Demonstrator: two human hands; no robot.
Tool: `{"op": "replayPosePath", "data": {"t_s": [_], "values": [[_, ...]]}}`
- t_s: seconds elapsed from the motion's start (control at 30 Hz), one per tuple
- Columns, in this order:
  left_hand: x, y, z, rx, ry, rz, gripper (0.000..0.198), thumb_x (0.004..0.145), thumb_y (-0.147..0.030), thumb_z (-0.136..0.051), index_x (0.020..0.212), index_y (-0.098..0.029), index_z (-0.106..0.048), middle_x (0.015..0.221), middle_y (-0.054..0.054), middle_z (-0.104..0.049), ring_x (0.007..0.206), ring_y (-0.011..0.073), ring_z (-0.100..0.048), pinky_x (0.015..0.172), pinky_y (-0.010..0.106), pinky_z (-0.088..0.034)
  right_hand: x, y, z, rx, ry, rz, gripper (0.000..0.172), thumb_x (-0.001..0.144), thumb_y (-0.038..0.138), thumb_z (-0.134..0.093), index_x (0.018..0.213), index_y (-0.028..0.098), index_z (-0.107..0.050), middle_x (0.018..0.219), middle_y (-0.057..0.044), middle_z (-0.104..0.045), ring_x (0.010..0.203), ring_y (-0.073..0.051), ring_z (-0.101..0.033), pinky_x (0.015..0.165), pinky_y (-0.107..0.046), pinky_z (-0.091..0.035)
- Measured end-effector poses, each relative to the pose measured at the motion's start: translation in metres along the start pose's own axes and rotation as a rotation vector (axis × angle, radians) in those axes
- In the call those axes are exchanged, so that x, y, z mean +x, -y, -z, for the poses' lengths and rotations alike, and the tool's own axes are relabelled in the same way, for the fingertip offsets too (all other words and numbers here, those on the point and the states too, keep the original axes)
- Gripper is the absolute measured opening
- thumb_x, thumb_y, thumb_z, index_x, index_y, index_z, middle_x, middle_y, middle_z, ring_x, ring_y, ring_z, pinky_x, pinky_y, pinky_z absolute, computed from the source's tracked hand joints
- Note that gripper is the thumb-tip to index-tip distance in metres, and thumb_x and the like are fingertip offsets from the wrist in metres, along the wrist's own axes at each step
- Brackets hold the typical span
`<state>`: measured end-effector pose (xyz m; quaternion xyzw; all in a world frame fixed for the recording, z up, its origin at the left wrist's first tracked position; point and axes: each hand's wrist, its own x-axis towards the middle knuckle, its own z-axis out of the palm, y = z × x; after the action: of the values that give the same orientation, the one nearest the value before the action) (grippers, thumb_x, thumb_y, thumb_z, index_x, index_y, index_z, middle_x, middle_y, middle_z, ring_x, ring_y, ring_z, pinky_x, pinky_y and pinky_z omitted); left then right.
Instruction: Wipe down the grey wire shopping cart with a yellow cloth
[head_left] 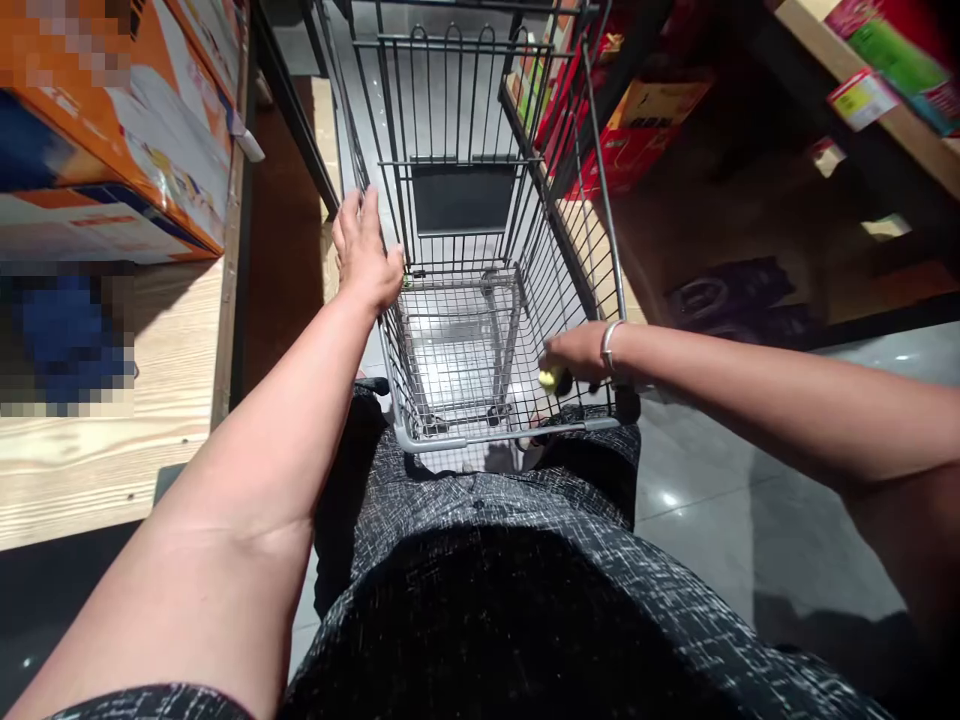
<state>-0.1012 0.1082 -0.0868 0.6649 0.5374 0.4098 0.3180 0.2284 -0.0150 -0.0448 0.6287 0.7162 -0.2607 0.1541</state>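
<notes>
A grey wire shopping cart [600,200] stands in front of me in a shop aisle, its basket bare. My left hand [364,250] rests on the cart's left rim with the fingers stretched forward. My right hand [574,355], a silver bangle on its wrist, reaches into the cart's near right corner. Its fingers are closed on a small yellow thing [551,378] that I cannot name.
On the left is a light wooden shelf [90,470] bearing orange and white boxes [127,120]. Shelves on the right [862,110] hold red, yellow and green packages. A grey tiled floor [712,510] runs to the right of the cart.
</notes>
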Motion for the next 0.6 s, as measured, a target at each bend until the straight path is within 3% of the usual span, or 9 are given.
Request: {"op": "replayPosePath", "data": {"t_s": [0.1,0.17,0.27,0.37,0.47,0.6], "values": [[0.002,0.005,0.002,0.01,-0.015,-0.007,0.088,0.086,-0.049,-0.075,0.163,-0.034,-0.035,0.176,-0.003,-0.025,0.165,0.0278,0.012,0.137,0.046,0.01,-0.001,0.005,0.011,-0.235,0.112,0.08,0.021,0.071,0.001,-0.081,0.073,0.022,-0.077,0.102,-0.005,-0.073,0.111,-0.026,-0.063,0.096,-0.04,-0.051],[0.004,0.007,0.003,0.008,-0.001,-0.007,0.089,0.087,-0.05,-0.074,0.165,-0.032,-0.033,0.176,-0.002,-0.026,0.166,0.0279,0.007,0.137,0.045,0.008,-0.006,0.009,0.006,-0.259,0.228,0.063,0.024,0.067,-0.001,-0.082,0.062,0.02,-0.071,0.095,-0.005,-0.073,0.117,-0.027,-0.061,0.099,-0.04,-0.051],[0.007,0.006,0.005,0.009,0.023,-0.005,0.088,0.09,-0.054,-0.071,0.166,-0.031,-0.032,0.176,-0.001,-0.025,0.166,0.0265,0.004,0.136,0.042,0.005,-0.009,0.019,-0.01,-0.148,0.455,0.05,0.033,0.057,-0.011,-0.079,0.063,0.02,-0.07,0.077,-0.001,-0.069,0.097,-0.021,-0.066,0.091,-0.035,-0.053],[0.01,0.006,0.006,0.037,0.036,0.011,0.084,0.094,-0.059,-0.065,0.166,-0.031,-0.032,0.176,-0.001,-0.025,0.165,0.0243,0.004,0.136,0.041,0.003,0.005,0.037,-0.024,0.184,0.644,0.087,0.043,0.063,-0.012,-0.071,0.091,0.021,-0.076,0.071,0.003,-0.066,0.07,-0.015,-0.064,0.074,-0.03,-0.056],[0.011,0.008,0.005,0.054,0.036,0.0,0.084,0.096,-0.062,-0.061,0.167,-0.03,-0.029,0.176,0.001,-0.026,0.165,0.0231,0.004,0.135,0.04,0.002,0.032,0.07,-0.042,0.567,0.599,0.026,0.049,0.071,-0.005,-0.068,0.113,0.021,-0.069,0.074,0.002,-0.065,0.06,-0.014,-0.063,0.063,-0.03,-0.057],[0.014,0.013,0.004,0.047,0.027,-0.019,0.084,0.098,-0.064,-0.058,0.168,-0.031,-0.027,0.176,0.002,-0.026,0.165,0.023,0.0,0.135,0.04,-0.002,0.054,0.123,-0.081,0.897,0.519,-0.224,0.038,0.071,-0.004,-0.071,0.1,0.019,-0.062,0.077,0.0,-0.064,0.063,-0.016,-0.065,0.062,-0.035,-0.06]]}}
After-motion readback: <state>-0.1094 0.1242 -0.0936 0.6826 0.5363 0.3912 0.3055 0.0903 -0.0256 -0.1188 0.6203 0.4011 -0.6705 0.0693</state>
